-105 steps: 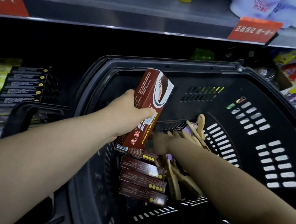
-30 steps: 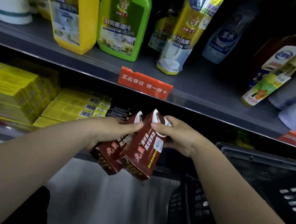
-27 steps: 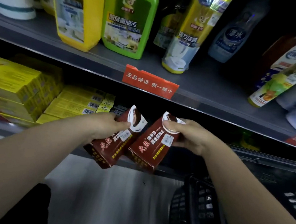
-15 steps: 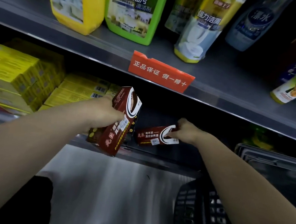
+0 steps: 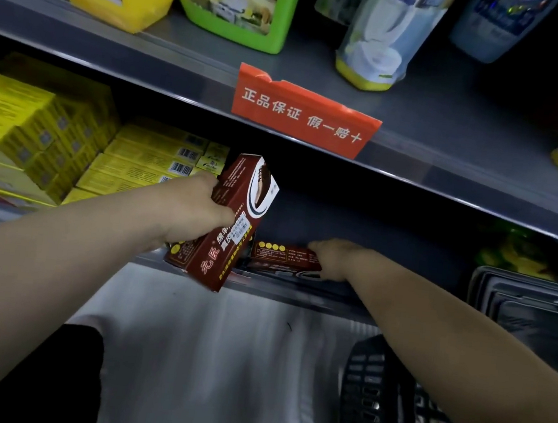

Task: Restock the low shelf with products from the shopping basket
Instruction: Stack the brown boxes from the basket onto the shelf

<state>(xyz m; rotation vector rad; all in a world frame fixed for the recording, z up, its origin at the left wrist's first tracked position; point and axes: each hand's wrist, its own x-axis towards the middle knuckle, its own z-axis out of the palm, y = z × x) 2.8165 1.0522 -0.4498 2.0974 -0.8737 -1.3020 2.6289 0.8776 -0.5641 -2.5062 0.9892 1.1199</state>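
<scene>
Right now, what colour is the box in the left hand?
The box is reddish-brown with yellow lettering, best seen in head view.

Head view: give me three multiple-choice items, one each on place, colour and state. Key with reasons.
1. The flat brown box at the right hand lies on: A low shelf, B upper shelf, C floor.
2. The sign is: A blue, B orange-red, C green.
3. The left hand: A hangs empty, B grips the tilted brown box, C presses yellow boxes.

Key: 1A, it lies near that shelf's front edge; 2B, orange-red with white characters; 3B, its thumb lies across the box's front.
</scene>
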